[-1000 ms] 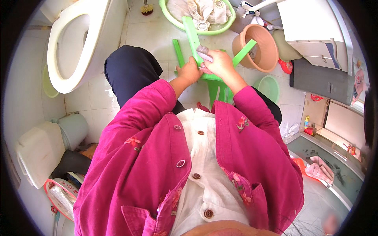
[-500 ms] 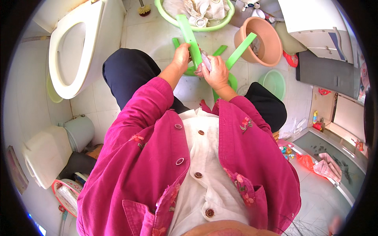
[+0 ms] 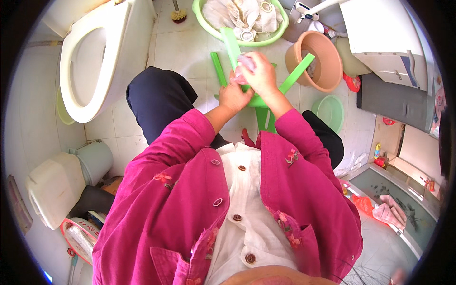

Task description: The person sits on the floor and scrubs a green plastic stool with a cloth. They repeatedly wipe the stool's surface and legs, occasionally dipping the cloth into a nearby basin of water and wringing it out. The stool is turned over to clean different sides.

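Note:
A bright green plastic stool (image 3: 259, 101) is held between my knees with several legs pointing up and outward. My left hand (image 3: 232, 99) is closed round the stool near the base of one leg, its fingertips partly out of sight. In my right hand (image 3: 262, 73) a crumpled pale pink cloth (image 3: 242, 69) is gripped and pressed against that same leg, a little farther out than my left hand. The leg's far end sticks out beyond the cloth. My right fingers cover part of the cloth.
Ahead, a light green basin (image 3: 266, 41) holds wet whitish cloth, with a brush (image 3: 179, 15) on the tiles to its left. An orange-brown bucket (image 3: 327, 80) and a small green basin (image 3: 328, 114) stand on the right. A toilet (image 3: 110, 90) is at the left.
My right hand has slid the cloth farther out along the leg. My left hand has shifted nearer to me, toward the leg's base. The stool has tilted slightly.

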Demonstrator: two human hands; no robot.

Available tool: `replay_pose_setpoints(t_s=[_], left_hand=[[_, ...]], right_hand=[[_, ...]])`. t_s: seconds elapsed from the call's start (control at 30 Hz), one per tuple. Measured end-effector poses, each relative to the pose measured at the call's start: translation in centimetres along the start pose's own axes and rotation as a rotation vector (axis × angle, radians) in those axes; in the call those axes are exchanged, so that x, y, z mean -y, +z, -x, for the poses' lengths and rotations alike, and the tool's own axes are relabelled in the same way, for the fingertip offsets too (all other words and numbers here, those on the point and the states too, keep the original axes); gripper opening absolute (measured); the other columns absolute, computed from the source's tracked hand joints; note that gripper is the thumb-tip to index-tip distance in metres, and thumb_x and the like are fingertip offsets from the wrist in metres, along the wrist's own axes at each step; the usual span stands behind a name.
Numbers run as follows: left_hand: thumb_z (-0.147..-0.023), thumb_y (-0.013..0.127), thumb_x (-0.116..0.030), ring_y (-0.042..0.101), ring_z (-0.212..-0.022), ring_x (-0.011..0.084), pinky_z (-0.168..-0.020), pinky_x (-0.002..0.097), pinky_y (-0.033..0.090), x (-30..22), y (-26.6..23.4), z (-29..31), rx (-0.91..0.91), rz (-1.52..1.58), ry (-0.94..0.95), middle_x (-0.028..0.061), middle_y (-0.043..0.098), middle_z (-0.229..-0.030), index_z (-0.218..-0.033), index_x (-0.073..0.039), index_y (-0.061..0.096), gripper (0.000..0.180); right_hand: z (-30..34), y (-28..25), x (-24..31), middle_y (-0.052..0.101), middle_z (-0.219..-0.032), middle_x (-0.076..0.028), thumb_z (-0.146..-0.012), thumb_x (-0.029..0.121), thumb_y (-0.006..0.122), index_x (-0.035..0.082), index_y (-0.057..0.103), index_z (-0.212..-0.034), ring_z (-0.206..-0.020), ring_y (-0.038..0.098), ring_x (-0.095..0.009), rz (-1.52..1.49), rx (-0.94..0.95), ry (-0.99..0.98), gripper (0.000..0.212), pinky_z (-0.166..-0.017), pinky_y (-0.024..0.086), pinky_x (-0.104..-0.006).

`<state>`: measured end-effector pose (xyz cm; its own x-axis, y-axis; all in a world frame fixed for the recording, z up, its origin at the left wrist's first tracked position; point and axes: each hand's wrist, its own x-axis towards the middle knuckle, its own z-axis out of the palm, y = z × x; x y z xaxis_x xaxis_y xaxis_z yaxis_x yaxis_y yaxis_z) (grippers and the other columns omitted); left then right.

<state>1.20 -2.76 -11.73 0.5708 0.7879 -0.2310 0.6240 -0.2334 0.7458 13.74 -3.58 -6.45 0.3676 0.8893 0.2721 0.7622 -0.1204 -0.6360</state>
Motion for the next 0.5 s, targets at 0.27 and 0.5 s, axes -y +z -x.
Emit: replay_pose_setpoints(t_s=[0.27, 0.5], left_hand=[[-0.077, 0.069, -0.065, 0.068, -0.068, 0.0412, -0.06, 0.0498, 0.054, 0.7, 0.2, -0.1, 0.065, -0.117, -0.005, 0.0239, 0.068, -0.076, -0.112, 0.005, 0.042, 0.083], [-0.077, 0.069, -0.065, 0.068, -0.071, 0.0392, -0.068, 0.0505, 0.051, 0.1, -0.2, 0.0, 0.059, -0.074, -0.045, 0.0203, 0.07, -0.077, -0.113, 0.002, 0.046, 0.079]], right_hand=[[-8.3, 7.1, 0.7, 0.057, -0.097, -0.012, -0.069, 0.015, 0.078, 0.011, 0.056, -0.096, -0.088, 0.062, -0.035, 0.391, 0.087, -0.165, 0.036, -0.071, 0.054, -0.0462], [-6.2, 6.6, -0.6, 0.062, -0.098, -0.011, -0.069, 0.021, 0.078, 0.011, 0.06, -0.096, -0.087, 0.065, -0.034, 0.329, 0.112, -0.102, 0.034, -0.071, 0.054, -0.0463]])
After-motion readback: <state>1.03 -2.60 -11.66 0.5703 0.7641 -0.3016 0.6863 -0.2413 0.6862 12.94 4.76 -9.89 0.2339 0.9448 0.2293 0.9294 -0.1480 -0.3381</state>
